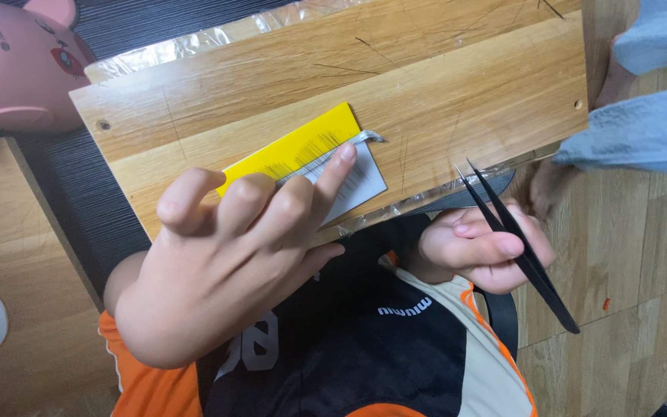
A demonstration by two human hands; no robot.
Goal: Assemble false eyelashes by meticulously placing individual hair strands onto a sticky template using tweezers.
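Note:
A wooden board (457, 93) lies across my lap. On it rests a yellow card (291, 147) with fine black hairs along its edge, on top of a white paper (360, 185). My left hand (225, 262) reaches over the card, its forefinger tip pressing a thin silvery strip (364, 138) at the card's right end. My right hand (480, 247) hovers by the board's near right edge and grips black pointed tweezers (519, 243). The tweezer tips point up toward the board and hold nothing that I can see.
A pink round toy (17, 69) sits at the top left. Clear plastic film (218, 35) sticks out from under the board. Another person's legs in pale blue trousers (650, 123) are at the top right on the wooden floor. A second wooden panel (17, 255) with a white ring lies left.

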